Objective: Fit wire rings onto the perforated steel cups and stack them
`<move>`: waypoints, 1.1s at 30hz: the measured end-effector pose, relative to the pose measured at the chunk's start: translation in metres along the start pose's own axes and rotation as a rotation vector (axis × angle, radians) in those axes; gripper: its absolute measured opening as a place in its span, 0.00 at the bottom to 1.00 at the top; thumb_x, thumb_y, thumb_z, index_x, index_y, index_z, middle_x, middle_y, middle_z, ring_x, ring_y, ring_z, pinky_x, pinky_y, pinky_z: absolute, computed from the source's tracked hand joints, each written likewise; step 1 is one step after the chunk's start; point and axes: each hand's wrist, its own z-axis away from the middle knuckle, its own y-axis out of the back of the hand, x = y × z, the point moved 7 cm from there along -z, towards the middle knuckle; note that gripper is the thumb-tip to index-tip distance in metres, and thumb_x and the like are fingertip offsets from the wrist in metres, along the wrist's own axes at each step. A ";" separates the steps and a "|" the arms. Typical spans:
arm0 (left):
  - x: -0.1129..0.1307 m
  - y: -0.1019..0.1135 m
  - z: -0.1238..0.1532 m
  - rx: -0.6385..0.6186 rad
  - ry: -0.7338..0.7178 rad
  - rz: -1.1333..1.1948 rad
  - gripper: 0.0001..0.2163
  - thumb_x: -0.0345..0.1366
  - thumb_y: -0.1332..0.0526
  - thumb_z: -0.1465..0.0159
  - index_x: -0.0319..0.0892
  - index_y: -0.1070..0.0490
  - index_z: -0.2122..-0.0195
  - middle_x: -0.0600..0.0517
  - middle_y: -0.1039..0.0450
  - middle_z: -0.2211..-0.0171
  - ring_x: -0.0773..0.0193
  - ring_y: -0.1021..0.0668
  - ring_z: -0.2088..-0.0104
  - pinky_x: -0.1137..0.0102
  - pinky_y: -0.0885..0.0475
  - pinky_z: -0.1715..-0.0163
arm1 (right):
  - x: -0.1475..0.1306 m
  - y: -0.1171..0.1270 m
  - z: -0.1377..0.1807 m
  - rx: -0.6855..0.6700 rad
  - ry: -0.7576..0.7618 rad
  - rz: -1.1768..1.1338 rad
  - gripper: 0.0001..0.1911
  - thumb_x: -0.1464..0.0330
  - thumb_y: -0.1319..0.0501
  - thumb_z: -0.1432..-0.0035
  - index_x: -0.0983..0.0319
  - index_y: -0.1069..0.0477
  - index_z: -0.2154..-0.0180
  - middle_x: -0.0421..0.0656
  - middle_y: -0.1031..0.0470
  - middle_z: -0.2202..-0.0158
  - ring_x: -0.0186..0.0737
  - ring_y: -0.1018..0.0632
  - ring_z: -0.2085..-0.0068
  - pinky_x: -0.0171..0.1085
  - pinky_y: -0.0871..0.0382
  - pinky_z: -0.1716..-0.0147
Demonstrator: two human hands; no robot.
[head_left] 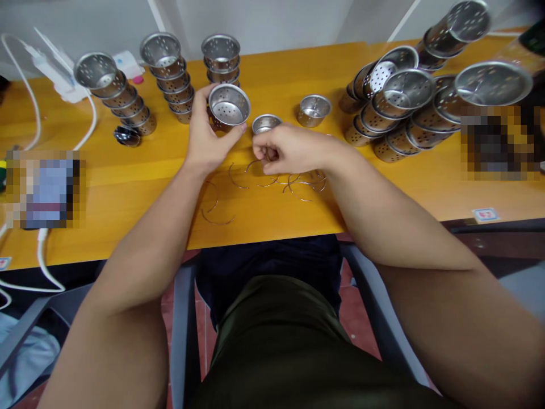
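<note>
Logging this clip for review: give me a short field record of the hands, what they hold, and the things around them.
left hand: grips a perforated steel cup, tilted
right hand: fingers pinched on something small; cannot tell what
between hands: small steel cup on the wooden table
below hands: loose wire handles
left rear: three cup stacks
right rear: heap of cups

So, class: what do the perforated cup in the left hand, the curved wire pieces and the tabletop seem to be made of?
Perforated cup: probably stainless steel, shiny silver with punched holes.
Curved wire pieces: thin metal wire by their look, pale and glinting.
Tabletop: wood or wood-look laminate, orange, smooth, with faint grain; which one is unclear.
</note>
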 end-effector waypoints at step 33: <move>-0.021 -0.001 0.000 -0.045 -0.079 0.026 0.48 0.78 0.28 0.31 0.69 0.44 0.19 0.56 0.29 0.19 0.43 0.28 0.19 0.35 0.26 0.19 | 0.012 0.005 -0.004 0.093 -0.012 -0.008 0.06 0.68 0.31 0.29 0.58 0.14 0.54 0.46 0.12 0.58 0.49 0.16 0.55 0.44 0.24 0.52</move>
